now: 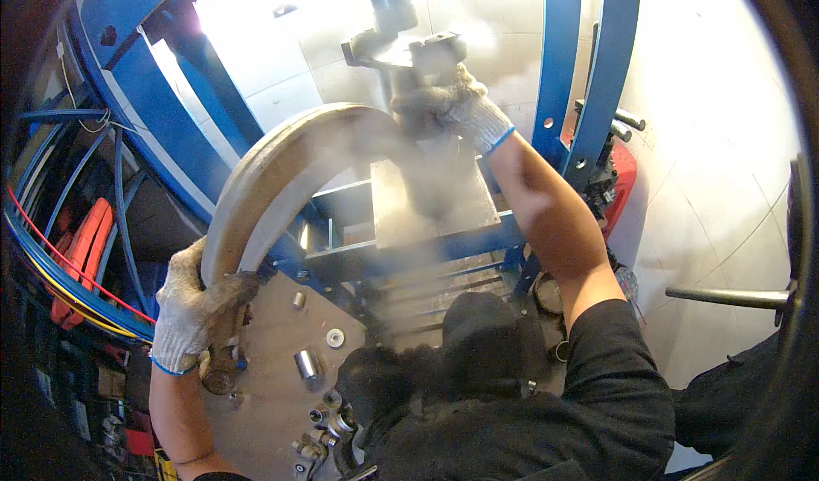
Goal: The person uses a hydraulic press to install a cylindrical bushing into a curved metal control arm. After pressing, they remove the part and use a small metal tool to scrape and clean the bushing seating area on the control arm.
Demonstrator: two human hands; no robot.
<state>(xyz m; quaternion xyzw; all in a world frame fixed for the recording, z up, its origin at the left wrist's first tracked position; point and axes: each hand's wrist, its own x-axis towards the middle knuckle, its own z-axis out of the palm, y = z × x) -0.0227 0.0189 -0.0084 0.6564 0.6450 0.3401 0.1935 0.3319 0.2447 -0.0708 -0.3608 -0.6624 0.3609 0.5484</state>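
A large curved metal arm (281, 153) arches from lower left up toward the blue press. My left hand (189, 306), in a white knit glove with darkened fingers, is closed around its lower end. My right hand (452, 110), gloved alike, reaches up to the arm's other end, under the press ram (392, 8). Its fingers are wrapped round a dark cylindrical metal piece (414, 110), which is blurred. Just above that hand, a flat metal block (435, 52) sits below the ram. A haze partly veils the arm's upper end, and its exact contact with the cylinder cannot be made out.
The blue press frame (589, 72) rises on both sides. A steel plate (397, 204) lies on its crossbeam. Metal sleeves (309, 363) and fittings (311, 451) rest on a brown board (264, 413). Coiled hoses (77, 298) hang at left; a red machine (623, 182) stands at right.
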